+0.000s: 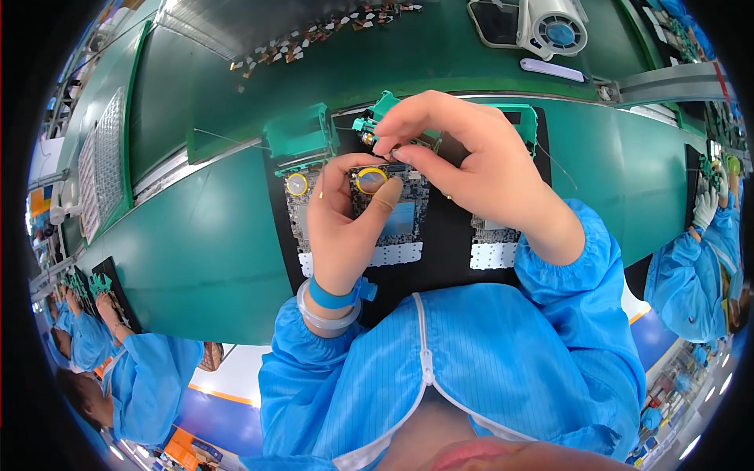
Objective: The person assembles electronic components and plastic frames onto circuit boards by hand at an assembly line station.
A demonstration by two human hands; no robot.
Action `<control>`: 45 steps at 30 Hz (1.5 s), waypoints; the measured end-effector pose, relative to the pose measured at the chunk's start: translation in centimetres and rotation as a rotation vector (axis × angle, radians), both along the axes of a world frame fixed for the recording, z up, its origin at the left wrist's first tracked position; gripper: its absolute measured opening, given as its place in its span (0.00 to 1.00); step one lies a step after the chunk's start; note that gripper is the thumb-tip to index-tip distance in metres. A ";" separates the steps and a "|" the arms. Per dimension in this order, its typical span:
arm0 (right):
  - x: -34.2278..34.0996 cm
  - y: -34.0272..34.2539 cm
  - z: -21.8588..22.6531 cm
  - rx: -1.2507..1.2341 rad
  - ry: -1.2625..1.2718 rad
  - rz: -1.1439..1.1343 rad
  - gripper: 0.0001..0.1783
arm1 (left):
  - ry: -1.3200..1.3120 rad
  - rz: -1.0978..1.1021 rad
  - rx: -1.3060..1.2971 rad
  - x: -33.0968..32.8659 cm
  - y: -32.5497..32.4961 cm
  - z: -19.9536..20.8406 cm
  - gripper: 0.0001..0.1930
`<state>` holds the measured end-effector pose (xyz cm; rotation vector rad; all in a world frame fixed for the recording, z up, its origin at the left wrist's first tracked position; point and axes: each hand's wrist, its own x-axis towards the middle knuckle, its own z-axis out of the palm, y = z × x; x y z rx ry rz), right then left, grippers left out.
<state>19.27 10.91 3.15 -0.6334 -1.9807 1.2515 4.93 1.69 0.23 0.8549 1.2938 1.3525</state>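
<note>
While the blue smock (487,345) fills the near side, a blue strap (334,296) circles the left wrist. Beyond it, the middle circuit board (399,220) is over a black mat (449,245), between two similar boards (298,216), its white perforated strip (394,256) toward the person. The left hand (345,224) grips this board's left part, thumb at a yellow-ringed disc (371,180). Near the board's far edge, the right hand (479,149) pinches a small dark piece (395,148), too small to identify. Farther off are green plastic frames (300,135), then scattered small parts (293,55) and a white fan (556,33).
</note>
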 end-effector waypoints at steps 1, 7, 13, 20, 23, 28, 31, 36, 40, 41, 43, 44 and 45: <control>0.0 0.0 -0.2 0.031 -0.001 -0.006 0.14 | 0.005 0.002 -0.004 0.0 0.0 0.0 0.15; -0.2 0.1 -0.4 0.083 -0.003 0.001 0.14 | 0.018 0.005 0.003 -0.1 0.0 0.0 0.16; -0.3 0.0 -0.2 0.092 -0.016 0.011 0.14 | 0.011 0.001 0.005 -0.1 0.0 0.0 0.15; -0.2 -0.1 -0.1 0.167 -0.060 -0.012 0.14 | 0.019 -0.004 0.019 -0.1 -0.1 -0.1 0.15; -0.2 -0.1 -0.1 0.165 -0.080 -0.009 0.14 | 0.012 -0.004 0.019 -0.1 -0.1 -0.1 0.15; -0.3 -0.1 -0.2 0.120 -0.043 -0.004 0.14 | 0.011 -0.003 0.017 -0.1 -0.1 0.0 0.15; -0.2 -0.2 -0.2 0.051 -0.041 -0.009 0.15 | 0.008 -0.005 0.023 0.0 -0.1 -0.1 0.15; -0.1 -1.0 0.4 -0.197 -0.097 -0.012 0.20 | -0.055 -0.006 0.021 -0.3 -0.2 -0.4 0.14; -0.3 -1.4 0.1 -0.242 -0.067 -0.002 0.23 | -0.090 0.037 0.009 -0.2 -0.2 -0.5 0.12; -0.4 -1.4 0.2 -0.270 -0.076 0.002 0.23 | -0.071 0.050 0.011 -0.2 -0.2 -0.5 0.12; -0.3 -1.4 0.0 -0.237 -0.065 -0.007 0.21 | -0.073 0.046 0.016 -0.2 -0.2 -0.5 0.12; -0.3 -1.3 0.0 -0.206 -0.054 -0.016 0.19 | -0.076 0.043 0.020 -0.2 -0.1 -0.4 0.12; -0.2 -1.1 0.0 -0.205 -0.054 -0.015 0.19 | -0.076 0.044 0.021 -0.2 -0.1 -0.4 0.12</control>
